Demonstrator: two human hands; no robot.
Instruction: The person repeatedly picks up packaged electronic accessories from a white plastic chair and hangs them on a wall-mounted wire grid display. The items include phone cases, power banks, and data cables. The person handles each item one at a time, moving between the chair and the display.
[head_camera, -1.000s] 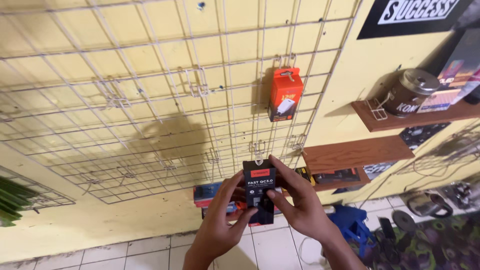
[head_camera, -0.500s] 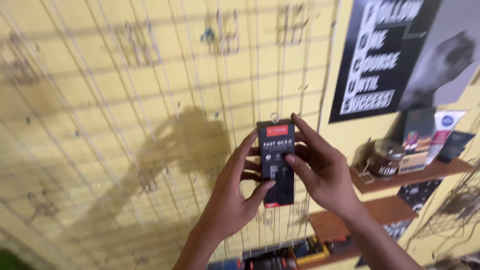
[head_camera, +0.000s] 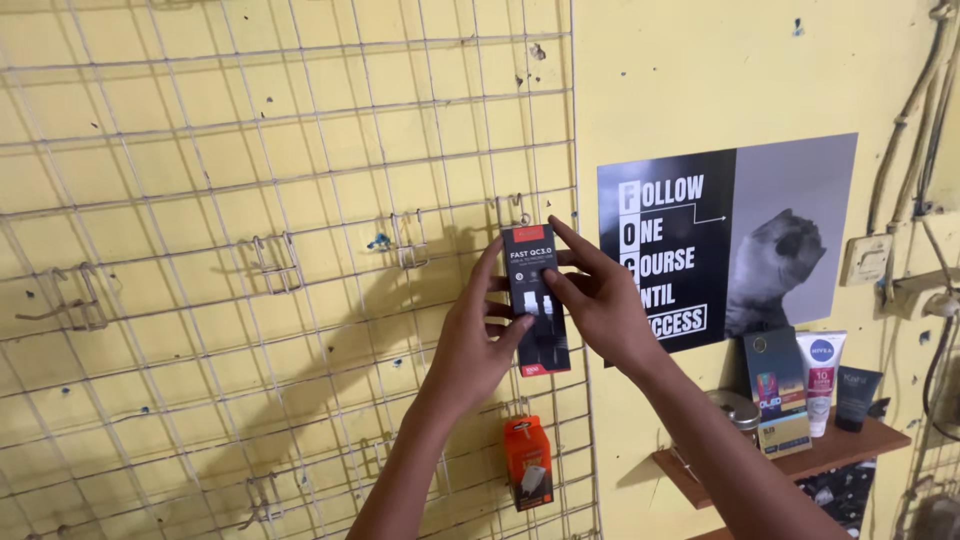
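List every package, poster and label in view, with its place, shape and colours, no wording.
Black package: tall flat rectangle, red band on top, held by both hands against the wire grid.
Orange package: small box hanging low on the grid.
Poster: black and grey rectangle on the yellow wall.
Dark box: upright on the wooden shelf.
White tube: beside it.

An orange box (head_camera: 527, 462) hangs on the wire grid (head_camera: 200, 200) beside a poster (head_camera: 725, 250).
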